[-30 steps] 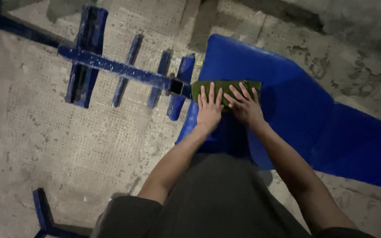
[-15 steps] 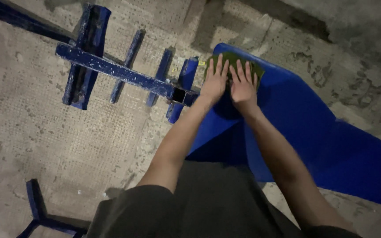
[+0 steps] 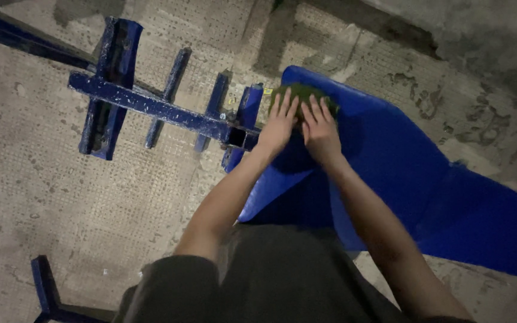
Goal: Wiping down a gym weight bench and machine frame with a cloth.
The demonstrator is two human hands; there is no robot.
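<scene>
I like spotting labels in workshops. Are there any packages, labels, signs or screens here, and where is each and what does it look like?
None in view.
Green pad: flat and dark green, at the far edge of the blue seat, under the left hand and right hand.
Blue frame: painted metal bars on the concrete floor, left of the seat.

I have one view only, from the camera on the person's head. It looks steeply down, almost straight along the body, so the dark shirt fills the bottom edge and both forearms run up toward mid-frame. The concrete floor (image 3: 61, 179) spreads across the left, seen from standing height. A blue metal frame (image 3: 151, 107) crosses the upper left; a blue plastic seat (image 3: 390, 161) fills the right. There is no second view to overlap with.
</scene>
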